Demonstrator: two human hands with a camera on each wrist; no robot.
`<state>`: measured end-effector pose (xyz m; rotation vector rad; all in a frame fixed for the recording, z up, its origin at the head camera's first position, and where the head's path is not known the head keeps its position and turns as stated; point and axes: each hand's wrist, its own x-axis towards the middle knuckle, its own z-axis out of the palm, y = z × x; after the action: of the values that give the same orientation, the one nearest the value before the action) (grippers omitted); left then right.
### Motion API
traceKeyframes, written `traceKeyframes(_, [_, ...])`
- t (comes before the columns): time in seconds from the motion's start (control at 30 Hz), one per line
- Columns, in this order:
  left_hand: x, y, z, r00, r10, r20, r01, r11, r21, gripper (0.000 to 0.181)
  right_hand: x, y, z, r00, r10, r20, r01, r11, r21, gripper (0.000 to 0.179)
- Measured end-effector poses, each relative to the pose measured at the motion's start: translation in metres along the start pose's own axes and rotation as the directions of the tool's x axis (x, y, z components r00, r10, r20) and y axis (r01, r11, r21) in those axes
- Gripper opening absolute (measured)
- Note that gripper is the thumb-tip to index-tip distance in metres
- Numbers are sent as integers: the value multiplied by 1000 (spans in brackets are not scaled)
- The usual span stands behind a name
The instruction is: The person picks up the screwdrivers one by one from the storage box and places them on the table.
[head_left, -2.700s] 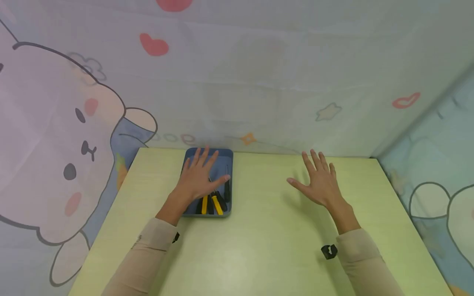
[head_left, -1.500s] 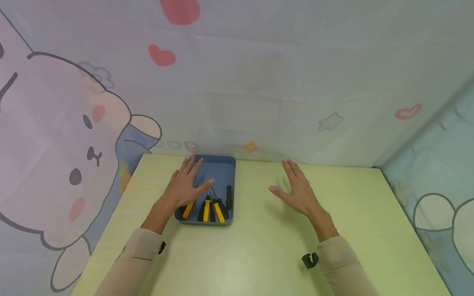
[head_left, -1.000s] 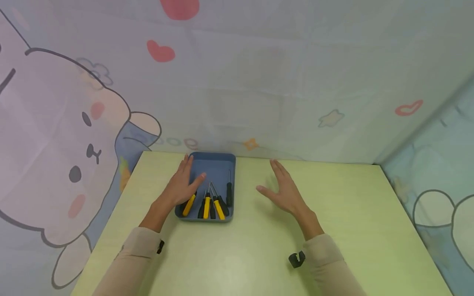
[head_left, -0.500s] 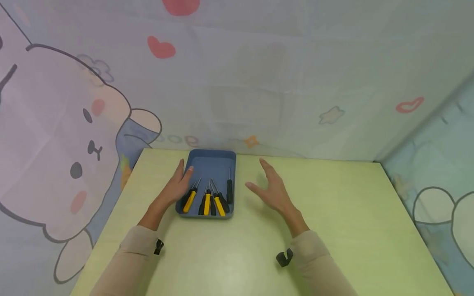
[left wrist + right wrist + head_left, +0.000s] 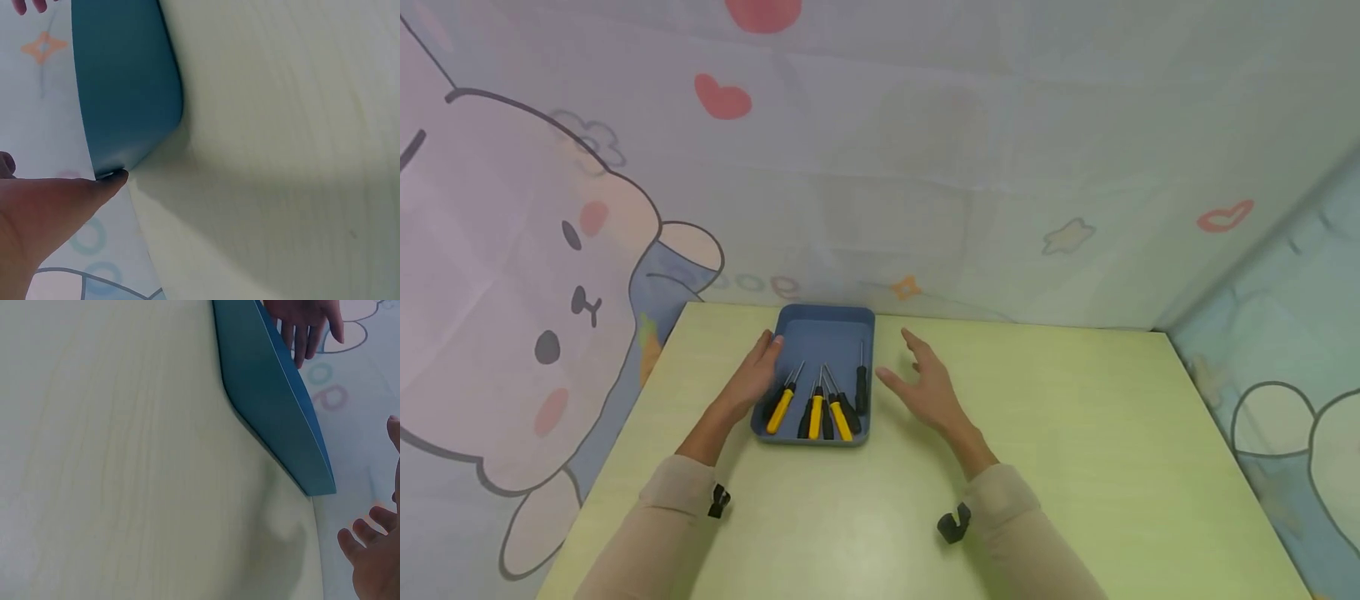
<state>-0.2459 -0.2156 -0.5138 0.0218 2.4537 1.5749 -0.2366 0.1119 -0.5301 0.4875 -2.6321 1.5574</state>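
Grained tabletop [image 5: 1097,417]: left grip [image 5: 752,379] and right grip [image 5: 929,393] (parted, empty) flank a rounded tray [image 5: 822,332].

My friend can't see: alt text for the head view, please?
A person's left hand and right hand flank a blue tray of black and yellow screwdrivers on a pale table. Behind is a backdrop with cartoon prints.

From afar I see a blue tray [image 5: 827,321], its screwdriver handles [image 5: 817,414] yellow or black, red hearts [image 5: 722,98] toward eleven o'clock.
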Motion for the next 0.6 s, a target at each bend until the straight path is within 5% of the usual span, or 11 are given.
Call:
traceKeyframes(0.2, [1, -4, -1, 998, -67, 9, 67, 990, -123, 85, 3, -3, 11, 999, 27, 38, -30, 998, 56, 87])
traceKeyframes(0.4, [5, -13, 0, 990, -130, 46, 138, 955, -263, 80, 5, -5, 19, 997, 44, 67, -49, 996, 70, 87])
traceKeyframes(0.6, [7, -24, 0, 988, -135, 76, 149, 962, -229, 71, 5, 0, 28, 992, 64, 106, -72, 994, 80, 83])
